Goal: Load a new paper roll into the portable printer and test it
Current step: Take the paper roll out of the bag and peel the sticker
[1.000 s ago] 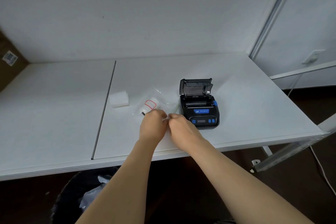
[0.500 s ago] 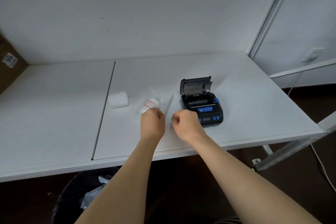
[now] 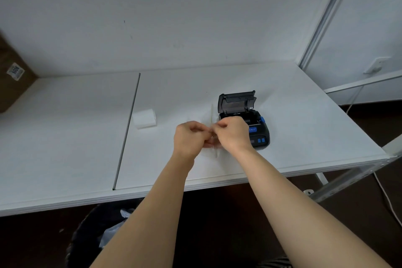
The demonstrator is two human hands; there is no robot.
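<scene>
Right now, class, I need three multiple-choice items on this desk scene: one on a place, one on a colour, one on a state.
1. Where is the white paper roll?
A. left of the printer
B. inside the printer
C. on the floor

2. What colour are the printer buttons?
A. red
B. blue
C. yellow

3. How is the printer lid?
A. shut
B. removed
C. raised open

Answers: 1 A, the roll lies on the table beside the seam; 2 B, blue buttons on the front; 3 C, the lid stands up behind the hands.

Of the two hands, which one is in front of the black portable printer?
The right hand: it overlaps the open black portable printer. The left hand is further left, over the white table. Both pinch a clear plastic wrapper.
</scene>
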